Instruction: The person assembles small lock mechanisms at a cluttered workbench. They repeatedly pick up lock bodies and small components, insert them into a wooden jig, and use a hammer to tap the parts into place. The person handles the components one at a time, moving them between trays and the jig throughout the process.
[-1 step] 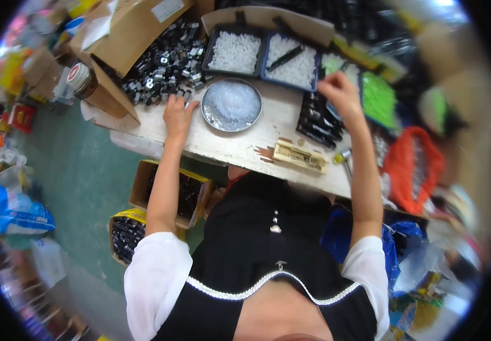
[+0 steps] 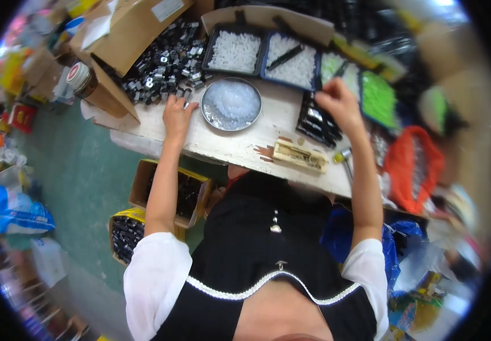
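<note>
My left hand [image 2: 177, 117] rests on the white table beside a heap of small black and silver blocks [image 2: 166, 65]. Its fingers are curled round a small silver-and-black block [image 2: 186, 104] at the heap's near edge. To its right stands a round metal dish [image 2: 241, 126] heaped with translucent whitish pieces [image 2: 231, 99]. My right hand [image 2: 341, 109] hovers over a stack of glossy black strips [image 2: 315, 124], thumb and fingers pinched together. What they hold, if anything, is hidden.
Trays of white pieces [image 2: 234, 51] and green pieces [image 2: 378, 99] line the back, a black stick [image 2: 286, 57] lying across one. A cream-coloured holder [image 2: 299, 155] lies near the front edge. A lidded jar [image 2: 80, 79] stands left, a red bag [image 2: 393, 165] right. Boxes [image 2: 137, 193] sit below.
My right hand has come slightly nearer to me, down toward the black strips. My left hand stays in place.
</note>
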